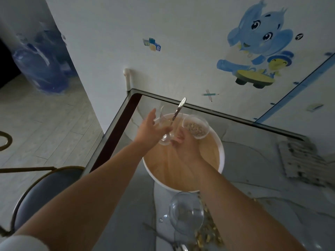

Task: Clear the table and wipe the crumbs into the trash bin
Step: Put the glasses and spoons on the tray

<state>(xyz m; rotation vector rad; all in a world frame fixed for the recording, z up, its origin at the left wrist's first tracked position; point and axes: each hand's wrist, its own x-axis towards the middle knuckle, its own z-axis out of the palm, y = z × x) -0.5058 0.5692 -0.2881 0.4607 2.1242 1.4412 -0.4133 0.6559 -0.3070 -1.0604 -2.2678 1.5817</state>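
A round tray [220, 151] with a white rim and a wooden floor lies on the glass table [116, 124]. On its far side stands a clear glass cup [164, 140] with a metal spoon [178, 110] leaning in it. My left hand [149, 128] touches the cup's left side with straight fingers. Right of the cup is a small glass bowl [196, 126] of seeds. My right hand [184, 145] reaches over the tray, its curled fingers holding that bowl's near left edge. An empty glass bowl [186, 212] sits near me beside scattered crumbs [208, 230].
Cutlery [178, 246] lies at the table's front edge. A patterned mat [301, 160] lies on the right of the table. A dark round chair [47, 191] stands at the left. The wall runs right behind the table, and tiled floor lies to the left.
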